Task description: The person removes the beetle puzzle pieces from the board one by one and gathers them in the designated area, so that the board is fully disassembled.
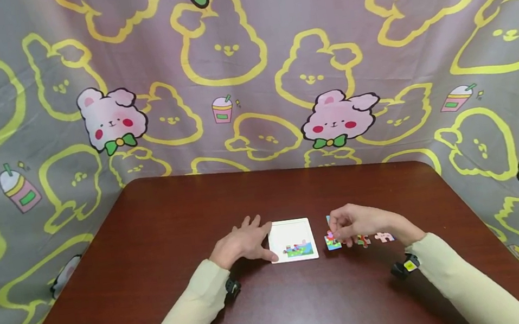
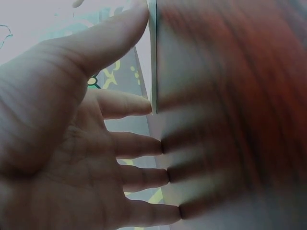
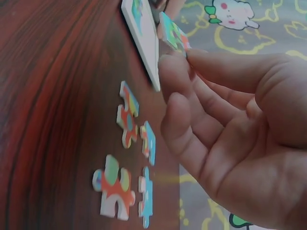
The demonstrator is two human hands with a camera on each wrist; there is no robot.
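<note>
A white square puzzle tray (image 1: 290, 230) lies on the table with several joined pieces (image 1: 300, 248) along its lower right. My left hand (image 1: 246, 242) is spread at the tray's left side, its thumb (image 2: 110, 43) and index fingertip right at the edge. In the left wrist view the other fingertips reach the tabletop. My right hand (image 1: 353, 222) pinches a colourful puzzle piece (image 3: 175, 32) between thumb and fingertips, just right of the tray. Loose puzzle pieces lie under and beside that hand: an orange and green one (image 3: 115, 189), a blue-edged one (image 3: 147, 143) and several others.
The dark brown wooden table (image 1: 187, 210) has rounded far corners. Behind it hangs a grey cloth (image 1: 257, 146) printed with yellow bear outlines and pink rabbits. Dark wrist straps (image 1: 405, 266) sit over both cream sleeves.
</note>
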